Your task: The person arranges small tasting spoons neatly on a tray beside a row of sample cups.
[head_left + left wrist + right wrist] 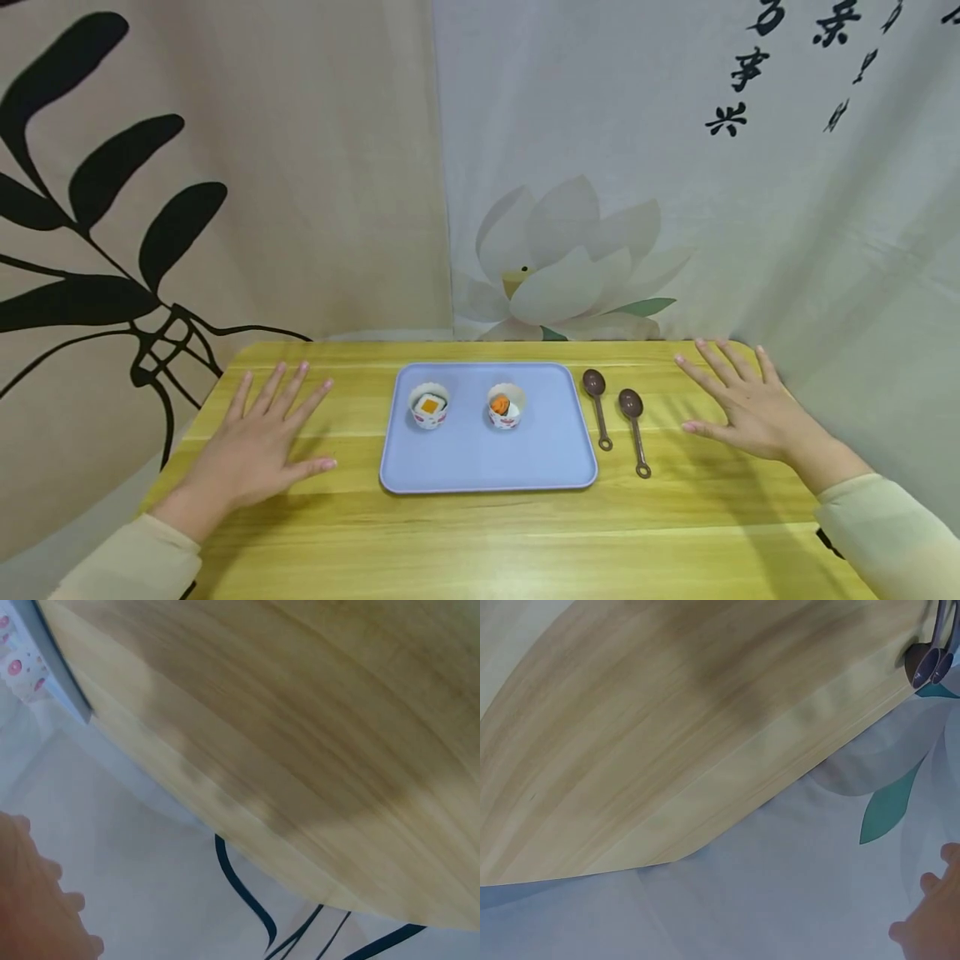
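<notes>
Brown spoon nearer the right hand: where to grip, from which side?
Probably pinch mid-handle on that spoon, coming from above and the right with the right hand. The handle is slim and points toward the person, bowl away; the other spoon lies on its left.

2 cups (430,422) on tray (487,463) | 2 spoons (631,405) R of it (on tbl (480,542))

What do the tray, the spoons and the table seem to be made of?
Tray: probably plastic with a smooth finish, going by its even lavender-blue colour and rounded, moulded-looking corners.
Spoons: dark brown and slightly shiny; perhaps plastic, though coated metal is possible.
Table: wood or wood-look laminate, with streaky grain and a soft sheen.
</notes>
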The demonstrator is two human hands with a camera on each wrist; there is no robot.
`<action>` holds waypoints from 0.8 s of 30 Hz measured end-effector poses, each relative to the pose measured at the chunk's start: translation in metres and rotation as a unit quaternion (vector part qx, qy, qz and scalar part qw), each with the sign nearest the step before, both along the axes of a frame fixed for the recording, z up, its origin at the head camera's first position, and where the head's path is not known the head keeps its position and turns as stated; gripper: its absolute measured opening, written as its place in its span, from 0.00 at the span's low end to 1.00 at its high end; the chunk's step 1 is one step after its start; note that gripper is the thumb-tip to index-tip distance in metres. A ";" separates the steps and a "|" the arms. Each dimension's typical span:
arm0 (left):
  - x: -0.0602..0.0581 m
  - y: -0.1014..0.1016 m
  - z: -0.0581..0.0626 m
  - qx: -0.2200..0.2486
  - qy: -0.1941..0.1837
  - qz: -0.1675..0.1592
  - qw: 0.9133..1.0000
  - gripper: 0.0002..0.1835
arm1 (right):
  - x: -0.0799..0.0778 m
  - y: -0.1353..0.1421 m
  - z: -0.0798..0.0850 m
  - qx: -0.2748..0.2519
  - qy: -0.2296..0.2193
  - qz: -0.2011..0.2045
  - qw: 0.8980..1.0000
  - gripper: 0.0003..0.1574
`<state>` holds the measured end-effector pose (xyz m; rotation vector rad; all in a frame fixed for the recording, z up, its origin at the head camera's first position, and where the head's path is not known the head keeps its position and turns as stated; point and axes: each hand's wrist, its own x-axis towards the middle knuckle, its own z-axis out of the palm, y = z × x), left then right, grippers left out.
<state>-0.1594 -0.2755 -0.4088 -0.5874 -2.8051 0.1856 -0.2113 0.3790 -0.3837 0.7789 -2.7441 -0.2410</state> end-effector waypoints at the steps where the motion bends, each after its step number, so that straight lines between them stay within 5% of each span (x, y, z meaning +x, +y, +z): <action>1: 0.000 0.000 -0.001 0.002 -0.002 0.002 1.000 0.52 | 0.000 0.000 0.000 -0.001 -0.001 0.000 1.000 0.57; 24: 0.011 0.010 -0.013 0.031 -0.031 0.002 0.999 0.49 | 0.010 -0.009 -0.013 -0.026 -0.018 -0.001 0.999 0.56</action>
